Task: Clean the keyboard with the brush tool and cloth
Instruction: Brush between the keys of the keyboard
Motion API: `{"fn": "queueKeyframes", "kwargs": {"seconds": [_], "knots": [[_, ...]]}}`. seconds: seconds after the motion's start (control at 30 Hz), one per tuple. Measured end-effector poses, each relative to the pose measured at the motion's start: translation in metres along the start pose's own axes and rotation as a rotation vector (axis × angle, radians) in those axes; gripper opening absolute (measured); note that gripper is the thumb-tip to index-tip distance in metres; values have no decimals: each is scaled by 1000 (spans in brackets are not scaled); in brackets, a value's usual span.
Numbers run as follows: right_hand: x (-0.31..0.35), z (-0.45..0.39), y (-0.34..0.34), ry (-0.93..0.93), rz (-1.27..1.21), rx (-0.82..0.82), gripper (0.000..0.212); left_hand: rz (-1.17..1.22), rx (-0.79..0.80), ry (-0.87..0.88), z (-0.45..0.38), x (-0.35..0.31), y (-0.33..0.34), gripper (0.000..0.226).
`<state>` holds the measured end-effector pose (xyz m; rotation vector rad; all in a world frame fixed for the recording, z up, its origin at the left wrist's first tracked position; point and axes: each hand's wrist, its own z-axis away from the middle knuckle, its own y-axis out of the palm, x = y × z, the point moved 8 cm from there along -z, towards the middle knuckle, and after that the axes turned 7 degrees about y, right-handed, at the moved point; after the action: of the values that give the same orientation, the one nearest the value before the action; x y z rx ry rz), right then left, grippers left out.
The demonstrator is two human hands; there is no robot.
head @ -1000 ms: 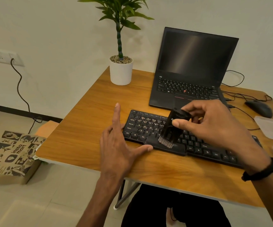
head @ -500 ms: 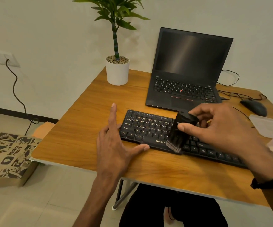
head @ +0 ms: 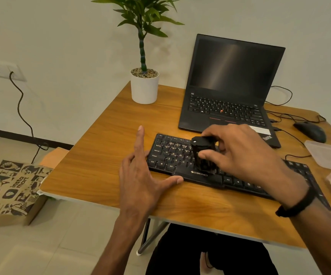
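A black keyboard [head: 172, 155] lies across the wooden table [head: 101, 167], in front of the laptop. My right hand [head: 240, 153] grips a black brush tool [head: 200, 153] between thumb and fingers, its lower end down on the middle keys. My left hand [head: 142, 175] rests flat on the table with fingers spread, thumb against the keyboard's front edge and fingers at its left end. No cloth can be made out.
An open black laptop [head: 230, 86] stands behind the keyboard. A potted plant [head: 144, 86] sits at the back left. A mouse [head: 311, 132] with cables and a clear plastic container [head: 327, 153] are at the right. A printed paper bag [head: 12, 191] lies on the floor.
The brush has moved from the keyboard's front edge back up onto the middle keys, standing more upright. My left hand has stayed in place against the keyboard.
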<state>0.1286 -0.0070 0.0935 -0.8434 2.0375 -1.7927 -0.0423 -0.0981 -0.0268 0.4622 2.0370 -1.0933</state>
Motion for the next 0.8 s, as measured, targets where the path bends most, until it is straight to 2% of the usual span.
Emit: {"fn": "queueKeyframes", "kwargs": {"seconds": [0.13, 0.37, 0.5, 0.8], "knots": [[16, -20, 8, 7, -177, -55, 42, 2, -7, 2, 0, 1, 0, 153], [42, -41, 19, -44, -325, -149, 38, 4, -9, -3, 0, 1, -1, 152], [49, -50, 29, -56, -434, -144, 37, 8, -4, 0, 1, -1, -2, 151], [-14, -31, 15, 53, -330, -55, 40, 1, 5, -4, -1, 1, -1, 153]]}}
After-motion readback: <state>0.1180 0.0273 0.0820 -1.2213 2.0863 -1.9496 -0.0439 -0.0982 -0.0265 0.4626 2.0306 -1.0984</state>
